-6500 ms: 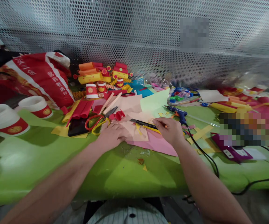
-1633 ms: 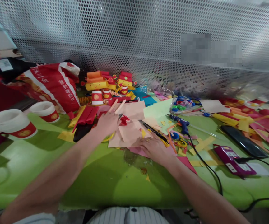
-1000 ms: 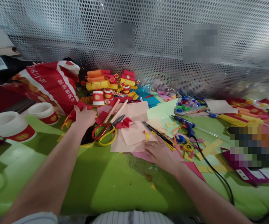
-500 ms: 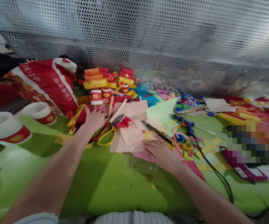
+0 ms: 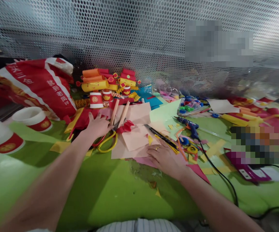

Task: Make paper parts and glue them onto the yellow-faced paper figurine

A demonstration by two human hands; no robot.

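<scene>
Two hands, both ours: the left hand spreads its fingers over red paper, just beside scissors with red and yellow handles; its underside is hidden, so we cannot tell if it grasps anything. Our right hand rests loosely, clasping nothing visible, at the near edge of pale pink sheets, close to a black-and-yellow cutter. Farther right on our green table lies a blue glue gun; white-and-red cups stand far left.
</scene>
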